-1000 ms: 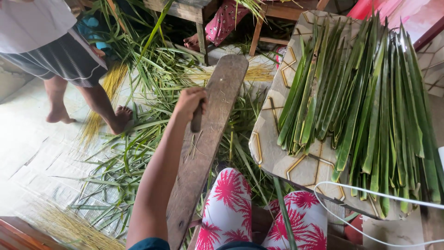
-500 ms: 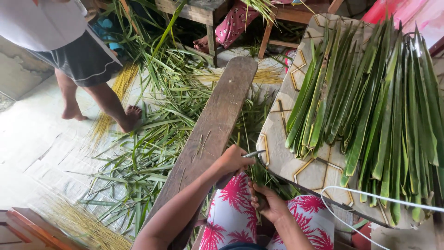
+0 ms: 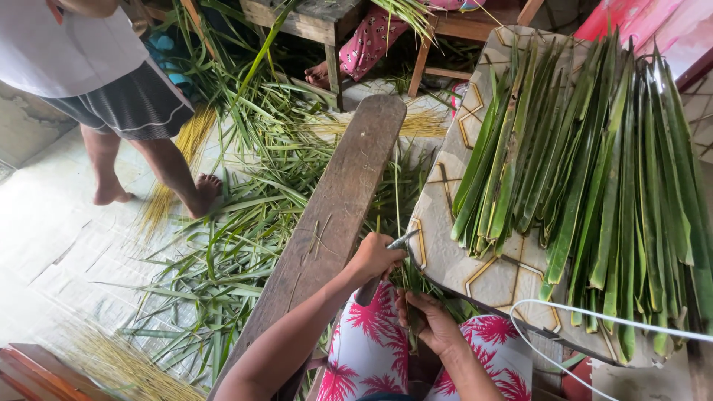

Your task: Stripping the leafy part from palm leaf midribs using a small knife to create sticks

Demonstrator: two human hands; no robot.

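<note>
knife [image 3: 386, 263] sat in the left hand [image 3: 375, 258], fingers wrapped tight round its handle, curved blade meeting a thin green leaf [image 3: 407, 278] that the right hand [image 3: 431, 321] pinched shut from below, over the lap, so the strip stayed taut for cutting. a long worn wooden plank [image 3: 334, 215] leaned alongside. flat, glossy leaf strips [image 3: 587, 178] lay sorted in rows on the patterned bench [image 3: 475, 271].

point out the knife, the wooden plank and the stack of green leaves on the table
knife [image 3: 397, 243], head view, on the curved blade by the left hand
wooden plank [image 3: 342, 197], head view, mid board
stack of green leaves [image 3: 594, 171], head view, middle of the pile
</note>
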